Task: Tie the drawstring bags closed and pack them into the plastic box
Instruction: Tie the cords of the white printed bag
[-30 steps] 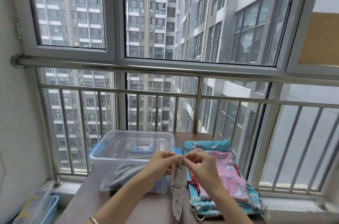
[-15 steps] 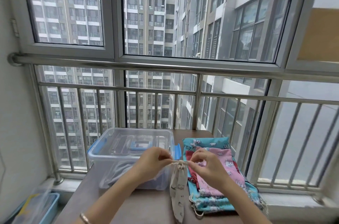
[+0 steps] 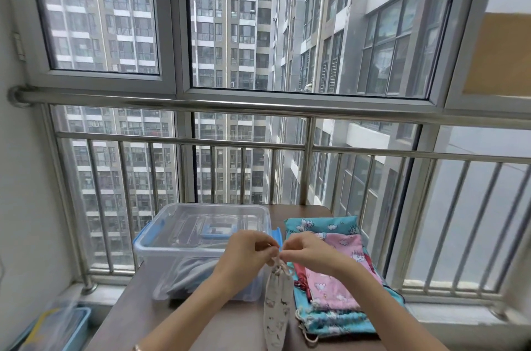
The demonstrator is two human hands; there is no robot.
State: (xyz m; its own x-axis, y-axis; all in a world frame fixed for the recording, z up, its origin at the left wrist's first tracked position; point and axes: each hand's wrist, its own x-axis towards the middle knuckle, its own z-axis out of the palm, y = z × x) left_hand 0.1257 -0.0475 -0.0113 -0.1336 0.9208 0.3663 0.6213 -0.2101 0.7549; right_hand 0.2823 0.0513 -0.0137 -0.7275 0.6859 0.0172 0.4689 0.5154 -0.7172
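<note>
- Cream cloth with a small dark print makes up the drawstring bag [image 3: 276, 313] now in hand; it hangs long and narrow above the near edge of the brown table [image 3: 298, 214], its mouth gathered tight at the top.
- Both hands meet over that mouth: the left hand [image 3: 248, 253] and the right hand [image 3: 309, 250] are each closed narrow, fingertips pinched on the cord ends [image 3: 283, 264], almost touching one another.
- Judging from the bunched neck, the step in hand is the knot itself. To do it well, pull the two ends apart evenly, level with the mouth, so the gathers lock and the bag does not twist.
- Keep the pinch close to the neck; a grip far out on thin cord would likely leave a slack loop.
- Whether the knot is already snug I cannot tell: the fingers hide it.
- On the left, just behind the left hand, stands the clear plastic box [image 3: 201, 238] with blue clasps; something grey lies inside, and whether its lid is shut I cannot tell.
- To the right lies a stack of flat bags, a pink bag [image 3: 342, 270] on a teal bag [image 3: 321, 225], waiting their turn.
</note>
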